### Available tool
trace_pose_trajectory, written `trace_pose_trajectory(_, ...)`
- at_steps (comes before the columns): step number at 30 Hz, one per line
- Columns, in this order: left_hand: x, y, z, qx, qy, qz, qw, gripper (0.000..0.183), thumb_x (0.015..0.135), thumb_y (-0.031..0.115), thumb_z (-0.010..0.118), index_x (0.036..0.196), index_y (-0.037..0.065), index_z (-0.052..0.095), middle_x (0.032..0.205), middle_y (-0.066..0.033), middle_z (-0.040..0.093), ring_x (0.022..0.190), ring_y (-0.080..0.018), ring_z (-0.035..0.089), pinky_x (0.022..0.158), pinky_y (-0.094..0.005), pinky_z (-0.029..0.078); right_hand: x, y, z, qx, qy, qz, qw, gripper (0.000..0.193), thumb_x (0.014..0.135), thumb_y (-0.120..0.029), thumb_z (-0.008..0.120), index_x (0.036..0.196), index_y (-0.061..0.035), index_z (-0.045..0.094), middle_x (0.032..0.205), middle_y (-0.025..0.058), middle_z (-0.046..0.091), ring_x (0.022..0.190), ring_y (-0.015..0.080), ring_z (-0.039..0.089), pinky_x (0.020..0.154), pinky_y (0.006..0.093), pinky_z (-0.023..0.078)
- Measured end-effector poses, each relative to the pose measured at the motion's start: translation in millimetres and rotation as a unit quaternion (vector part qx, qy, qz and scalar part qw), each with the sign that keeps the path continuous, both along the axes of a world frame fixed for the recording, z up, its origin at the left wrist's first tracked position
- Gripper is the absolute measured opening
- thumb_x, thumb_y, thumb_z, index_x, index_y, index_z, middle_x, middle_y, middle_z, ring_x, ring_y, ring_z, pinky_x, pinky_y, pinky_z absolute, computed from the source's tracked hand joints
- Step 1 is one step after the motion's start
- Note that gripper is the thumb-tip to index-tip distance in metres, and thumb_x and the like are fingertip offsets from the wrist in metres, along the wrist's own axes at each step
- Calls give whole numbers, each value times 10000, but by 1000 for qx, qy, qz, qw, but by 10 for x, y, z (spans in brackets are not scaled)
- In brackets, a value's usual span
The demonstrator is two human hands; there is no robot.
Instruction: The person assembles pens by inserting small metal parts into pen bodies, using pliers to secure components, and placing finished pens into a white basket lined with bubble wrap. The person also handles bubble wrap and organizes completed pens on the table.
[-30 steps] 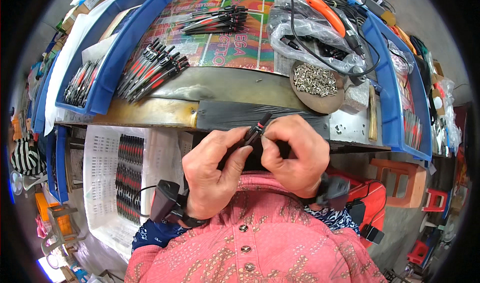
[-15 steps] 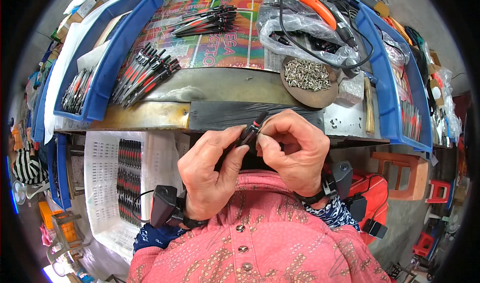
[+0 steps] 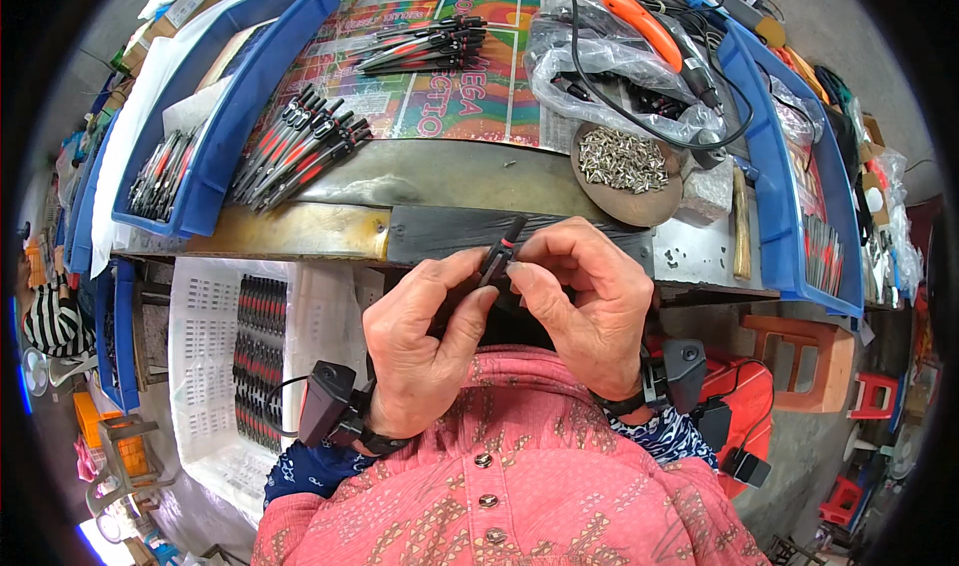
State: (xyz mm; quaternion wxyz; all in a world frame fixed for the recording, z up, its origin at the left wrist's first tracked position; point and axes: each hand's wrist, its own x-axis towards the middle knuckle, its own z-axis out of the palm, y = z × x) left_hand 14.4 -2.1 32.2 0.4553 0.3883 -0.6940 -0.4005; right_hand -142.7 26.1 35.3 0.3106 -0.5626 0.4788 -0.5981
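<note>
The black pen-shaped piece (image 3: 496,259) is above the person's lap, just in front of the table edge, tilted with its thin upper end away from the body and a reddish band below that end. The left hand (image 3: 425,341) pinches it between thumb and forefinger. The right hand (image 3: 589,301) is curled at its other side, thumb and forefinger close together against it; whether they grip a small part cannot be told. Beyond the hands, a metal strip (image 3: 440,171) runs along the table's near side. A round dish (image 3: 639,209) of small metal pieces (image 3: 624,159) stands to the right, beside a grey block (image 3: 705,191). Farther back are a clear plastic bag (image 3: 559,66) and an orange-handled tool (image 3: 644,28). To the left, a pile of red-and-black pens (image 3: 300,151) lies next to a blue tray (image 3: 215,181). Below the table, left of the hands, a white basket (image 3: 203,356) contains stacked rows of similar pens (image 3: 262,356).
</note>
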Motion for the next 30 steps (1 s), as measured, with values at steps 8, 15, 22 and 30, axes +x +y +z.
trace_pose_trajectory(8,-6,-8,-46,-50,-13,7,999,274,804,-51,692,1075,-33,654,896,-133,668,747,-222,641,684,-290,507,70,-4,3,31,-18,-17,999,64,877,61,623,934,59,594,882,40,594,736,73,600,637,203,502)
trace_pose_trajectory(15,18,14,33,64,33,-48,996,330,853,-55,644,1181,-20,623,922,-98,679,724,-130,634,640,-246,512,85,-2,13,58,-40,-47,996,90,821,87,634,888,36,600,830,38,602,724,72,605,649,211,522)
trace_pose_trajectory(22,137,-19,114,187,135,-150,961,417,923,-69,542,1334,-7,515,989,-99,673,673,-48,595,537,-184,475,71,11,-2,83,-79,-35,993,124,777,102,641,863,25,597,805,50,602,720,79,604,664,214,525)
trace_pose_trajectory(30,251,-120,116,239,180,-234,925,391,898,-127,513,1265,-18,592,1014,-101,678,739,-110,650,630,-228,536,7,2,-34,-7,47,-21,999,165,800,186,551,881,45,578,863,58,579,734,101,619,651,220,517)
